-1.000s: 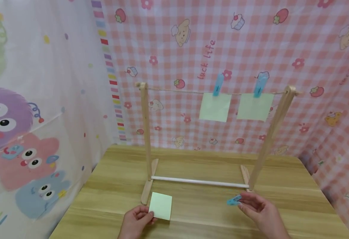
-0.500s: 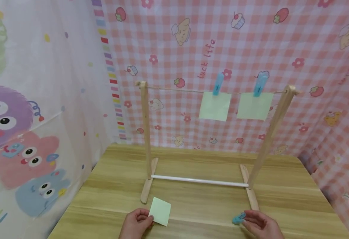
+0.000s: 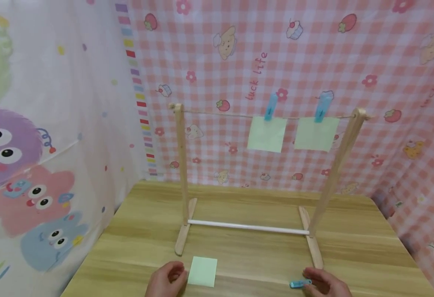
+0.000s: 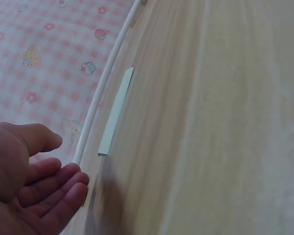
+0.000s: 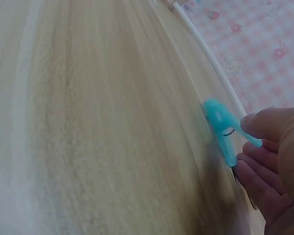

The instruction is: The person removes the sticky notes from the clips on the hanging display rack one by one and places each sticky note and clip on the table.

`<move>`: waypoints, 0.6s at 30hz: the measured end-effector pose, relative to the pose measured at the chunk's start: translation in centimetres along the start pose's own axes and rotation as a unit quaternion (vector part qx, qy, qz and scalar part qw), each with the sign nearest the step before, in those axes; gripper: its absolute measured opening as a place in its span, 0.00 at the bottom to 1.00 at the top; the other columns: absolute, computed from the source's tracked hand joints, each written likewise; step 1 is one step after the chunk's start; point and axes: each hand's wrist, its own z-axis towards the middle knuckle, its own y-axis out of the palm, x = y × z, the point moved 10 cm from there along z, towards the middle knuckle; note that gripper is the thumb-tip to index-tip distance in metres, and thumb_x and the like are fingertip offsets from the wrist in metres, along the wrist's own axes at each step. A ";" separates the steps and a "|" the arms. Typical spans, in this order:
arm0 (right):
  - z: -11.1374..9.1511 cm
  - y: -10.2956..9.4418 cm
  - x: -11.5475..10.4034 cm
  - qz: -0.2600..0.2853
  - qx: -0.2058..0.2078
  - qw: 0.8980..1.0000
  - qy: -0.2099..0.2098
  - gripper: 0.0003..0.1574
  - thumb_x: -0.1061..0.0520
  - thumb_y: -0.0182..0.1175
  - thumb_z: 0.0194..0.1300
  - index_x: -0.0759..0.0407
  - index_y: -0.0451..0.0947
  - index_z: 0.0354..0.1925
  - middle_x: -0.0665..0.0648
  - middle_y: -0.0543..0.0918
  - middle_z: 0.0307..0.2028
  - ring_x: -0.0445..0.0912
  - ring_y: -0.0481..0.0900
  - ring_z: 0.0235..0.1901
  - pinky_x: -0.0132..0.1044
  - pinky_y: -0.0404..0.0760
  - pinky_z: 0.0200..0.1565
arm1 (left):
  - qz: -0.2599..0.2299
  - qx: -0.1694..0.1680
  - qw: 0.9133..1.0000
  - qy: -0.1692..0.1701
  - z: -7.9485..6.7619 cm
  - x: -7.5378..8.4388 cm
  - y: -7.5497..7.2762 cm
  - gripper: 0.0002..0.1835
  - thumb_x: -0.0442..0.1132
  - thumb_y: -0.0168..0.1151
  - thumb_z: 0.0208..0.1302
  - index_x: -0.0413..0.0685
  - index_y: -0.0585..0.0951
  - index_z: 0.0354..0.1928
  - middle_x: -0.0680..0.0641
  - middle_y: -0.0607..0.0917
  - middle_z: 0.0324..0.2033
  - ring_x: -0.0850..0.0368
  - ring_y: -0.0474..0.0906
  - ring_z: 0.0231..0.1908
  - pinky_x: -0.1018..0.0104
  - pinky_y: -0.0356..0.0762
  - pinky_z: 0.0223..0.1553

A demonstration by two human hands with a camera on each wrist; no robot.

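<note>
A pale green note (image 3: 202,271) lies flat on the wooden table (image 3: 250,251), near its front edge. My left hand (image 3: 170,277) hovers just left of the note with relaxed fingers and does not touch it; in the left wrist view the left hand (image 4: 63,166) is apart from the note (image 4: 116,111). At the front right a blue clothespin (image 3: 300,283) rests on the table. My right hand (image 3: 315,282) pinches its tail; in the right wrist view the thumb and fingertips of the right hand (image 5: 245,147) meet the clothespin (image 5: 221,128) at its handles.
A wooden rack (image 3: 181,173) with a white bottom rod (image 3: 248,226) stands mid-table. On its string hang two green notes (image 3: 266,134) (image 3: 315,133), each under a blue clip (image 3: 270,106) (image 3: 322,105). Patterned cloth walls enclose the table on three sides.
Both hands came down toward the table's front edge. The left hand let go of the green note, which now lies flat. The right hand lowered the blue clothespin onto the table.
</note>
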 end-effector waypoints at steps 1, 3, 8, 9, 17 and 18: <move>0.0 0.0 0.0 -0.001 0.001 1.000 0.002 0.28 0.67 0.77 0.60 0.72 0.83 0.59 0.66 0.91 0.53 0.43 0.93 0.45 0.31 0.90 0.47 | -0.010 0.006 1.000 0.005 0.0 0.1 -0.1 0.12 0.35 0.76 0.64 0.37 0.89 0.46 0.46 0.92 0.40 0.62 0.88 0.38 0.73 0.86 0.40; 0.0 -0.1 0.0 -0.004 0.001 1.000 0.004 0.28 0.66 0.77 0.61 0.72 0.83 0.59 0.67 0.91 0.53 0.45 0.93 0.46 0.31 0.90 0.46 | -0.032 0.013 0.999 0.008 0.0 0.4 -0.3 0.12 0.33 0.75 0.64 0.35 0.88 0.48 0.44 0.93 0.41 0.62 0.88 0.39 0.73 0.87 0.42; 0.3 -0.8 -0.7 -0.020 0.004 1.000 0.001 0.25 0.66 0.74 0.65 0.73 0.84 0.59 0.67 0.91 0.52 0.48 0.93 0.47 0.34 0.91 0.46 | -0.063 0.049 0.996 0.048 0.1 2.2 -0.8 0.10 0.30 0.74 0.67 0.37 0.89 0.48 0.44 0.93 0.42 0.65 0.88 0.40 0.74 0.87 0.42; 0.3 -1.1 -1.0 -0.020 0.007 1.000 -0.002 0.24 0.66 0.74 0.66 0.72 0.84 0.58 0.67 0.91 0.53 0.44 0.92 0.46 0.32 0.90 0.46 | -0.065 0.065 0.993 0.071 0.2 2.9 -1.1 0.09 0.30 0.74 0.66 0.39 0.89 0.47 0.44 0.93 0.42 0.66 0.88 0.40 0.73 0.88 0.42; -1.1 -3.8 -7.6 -0.064 0.105 0.973 -0.194 0.16 0.65 0.75 0.65 0.62 0.90 0.52 0.62 0.94 0.47 0.26 0.86 0.42 0.20 0.85 0.40 | -0.056 0.107 0.974 0.191 2.0 8.5 -2.0 0.10 0.30 0.76 0.66 0.53 0.91 0.44 0.55 0.94 0.40 0.69 0.87 0.42 0.65 0.89 0.44; -1.1 -4.1 -8.4 -0.067 0.101 0.973 -0.197 0.16 0.64 0.75 0.67 0.61 0.89 0.53 0.61 0.93 0.48 0.22 0.84 0.43 0.20 0.84 0.40 | -0.057 0.103 0.972 0.203 2.3 9.4 -2.0 0.10 0.30 0.76 0.66 0.53 0.91 0.45 0.55 0.94 0.41 0.67 0.88 0.43 0.65 0.89 0.45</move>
